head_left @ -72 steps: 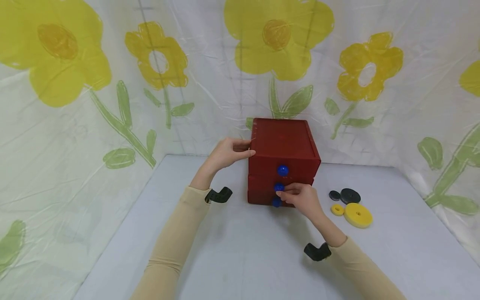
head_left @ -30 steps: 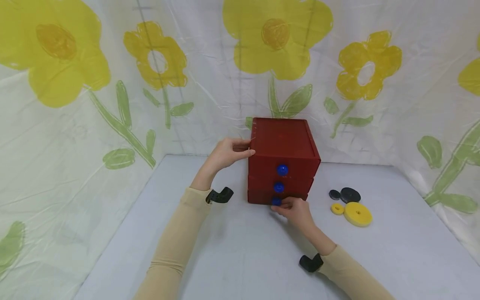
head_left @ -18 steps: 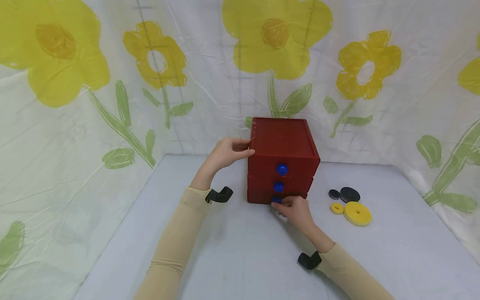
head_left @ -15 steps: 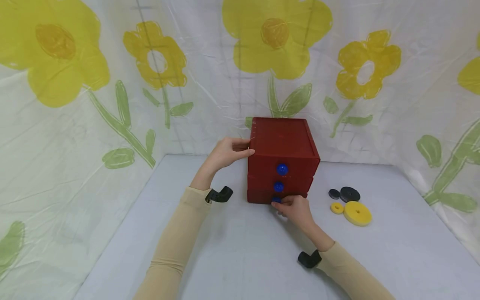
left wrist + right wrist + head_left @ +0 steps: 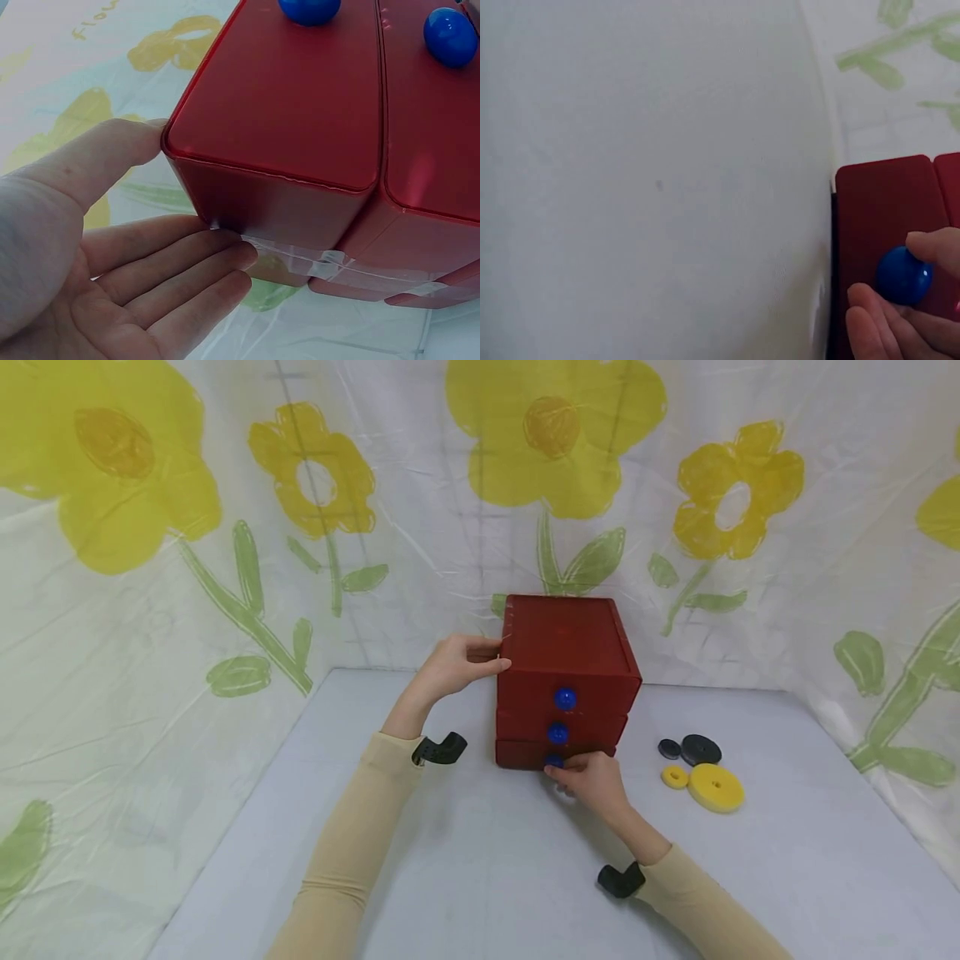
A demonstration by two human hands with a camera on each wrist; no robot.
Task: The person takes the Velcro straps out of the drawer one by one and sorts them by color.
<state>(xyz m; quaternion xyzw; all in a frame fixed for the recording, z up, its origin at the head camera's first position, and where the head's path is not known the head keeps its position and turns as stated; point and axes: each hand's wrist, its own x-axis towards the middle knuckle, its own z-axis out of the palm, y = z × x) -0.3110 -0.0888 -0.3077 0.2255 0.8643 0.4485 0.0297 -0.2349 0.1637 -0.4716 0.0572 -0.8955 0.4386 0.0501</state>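
Observation:
A red drawer unit (image 5: 564, 635) with three stacked drawers stands at the back of the table, a round blue knob on each front. My left hand (image 5: 453, 667) touches its upper left edge. The left wrist view has the thumb (image 5: 124, 150) at the front corner and straight fingers (image 5: 180, 259) along the side. Low at the front, my right hand (image 5: 596, 781) pinches the bottom drawer's knob (image 5: 901, 277) between thumb and fingers; the hand covers part of that drawer front. Above it are the middle knob (image 5: 557, 732) and the top knob (image 5: 566, 698).
Right of the drawers lie two black discs, one small (image 5: 670, 748) and one larger (image 5: 701, 750). In front of them are a small yellow ring (image 5: 674, 777) and a large yellow disc (image 5: 716, 788). A flowered curtain (image 5: 420, 518) hangs behind the white table (image 5: 465, 860).
My right hand has gone down from the middle drawer's knob to the bottom one and now pinches it. The left hand has stayed at the unit's left edge.

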